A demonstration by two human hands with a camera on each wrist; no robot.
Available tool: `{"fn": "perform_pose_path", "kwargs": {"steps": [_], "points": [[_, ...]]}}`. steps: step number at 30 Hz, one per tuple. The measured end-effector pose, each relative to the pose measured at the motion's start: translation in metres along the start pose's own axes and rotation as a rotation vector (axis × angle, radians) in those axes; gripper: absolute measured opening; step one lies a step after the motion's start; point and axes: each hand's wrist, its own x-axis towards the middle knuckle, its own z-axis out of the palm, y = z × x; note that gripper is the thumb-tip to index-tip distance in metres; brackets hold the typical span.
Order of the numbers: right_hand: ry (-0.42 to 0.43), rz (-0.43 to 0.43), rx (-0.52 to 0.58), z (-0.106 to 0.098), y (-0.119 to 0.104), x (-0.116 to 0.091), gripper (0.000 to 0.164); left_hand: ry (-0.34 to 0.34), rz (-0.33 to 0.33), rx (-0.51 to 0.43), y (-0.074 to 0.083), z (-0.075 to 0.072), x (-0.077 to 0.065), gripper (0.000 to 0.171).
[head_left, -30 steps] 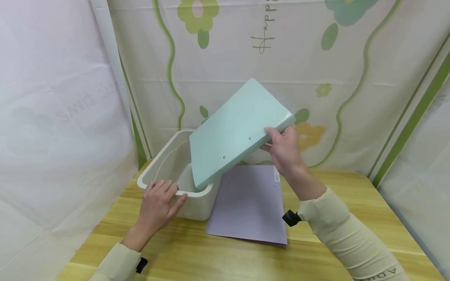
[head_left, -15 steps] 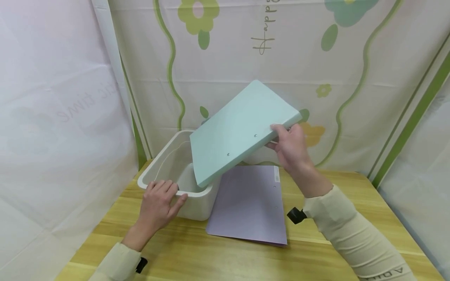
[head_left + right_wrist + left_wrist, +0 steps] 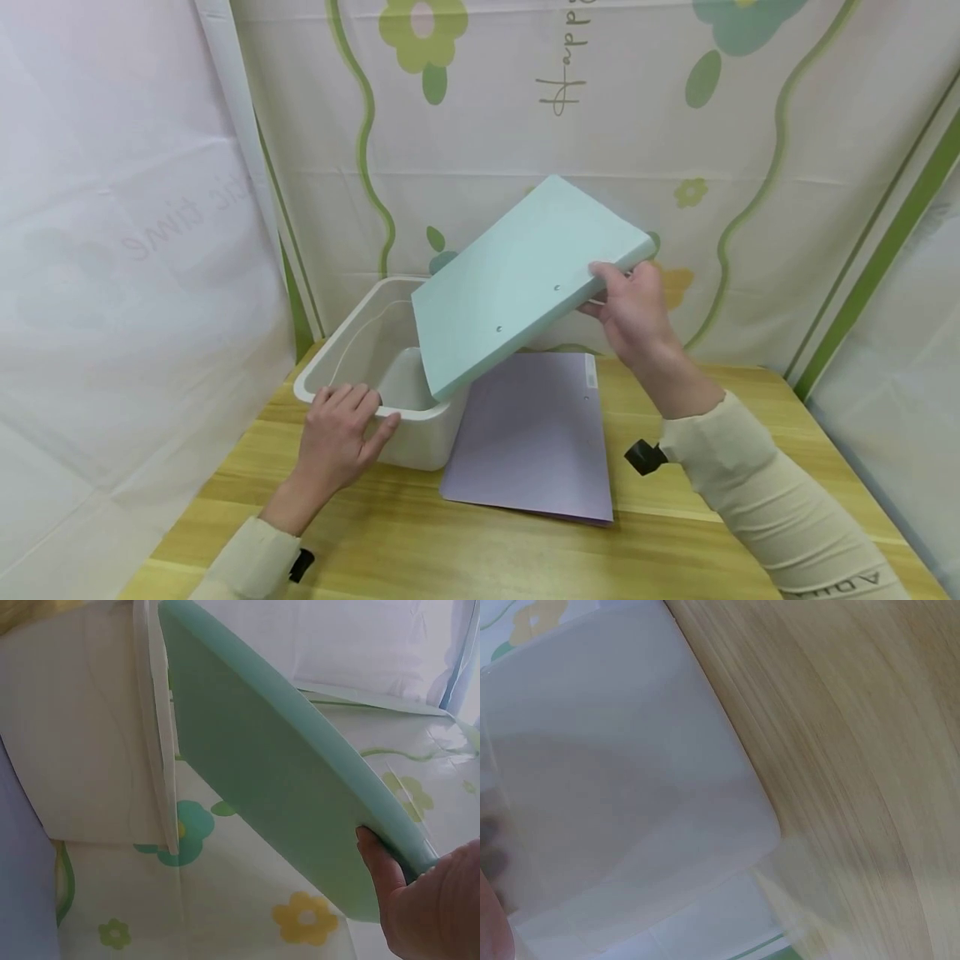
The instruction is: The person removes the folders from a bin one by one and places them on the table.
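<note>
A mint green ring binder (image 3: pixel 517 275) hangs tilted in the head view, its lower left corner over the right side of a white plastic bin (image 3: pixel 420 442). My right hand (image 3: pixel 637 312) grips the binder's spine near its upper right end, thumb on the upper cover. In the right wrist view, the binder (image 3: pixel 255 750) slants up from beside the bin's rim (image 3: pixel 154 712). My left hand (image 3: pixel 337 433) holds the bin's front rim, fingers over the edge and thumb outside. Dark fingertip shapes show through the bin wall (image 3: pixel 622 765) in the left wrist view.
A purple folder (image 3: pixel 536 442) lies flat on the wooden table (image 3: pixel 420 542), just right of the bin and partly under the binder. A flower-print curtain (image 3: pixel 495 133) hangs behind the table, and pale sheets (image 3: pixel 112 333) enclose the sides.
My right hand has moved right with the binder, and the binder's lower corner has shifted right towards the bin's right rim. The left hand and the bin have stayed still.
</note>
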Motion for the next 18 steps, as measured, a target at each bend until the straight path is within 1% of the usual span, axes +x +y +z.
{"fn": "perform_pose_path", "kwargs": {"steps": [6, 13, 18], "points": [[0.0, 0.011, -0.015, -0.006, -0.001, 0.0, 0.051, -0.013, -0.006, -0.005, 0.0, -0.001, -0.001, 0.055], [0.009, 0.022, -0.016, -0.012, -0.002, 0.002, 0.048, -0.034, -0.015, -0.007, -0.001, -0.001, -0.001, 0.056], [0.016, 0.025, -0.019, -0.016, -0.004, 0.002, 0.048, -0.031, -0.017, -0.01, -0.001, -0.001, -0.001, 0.056]]}}
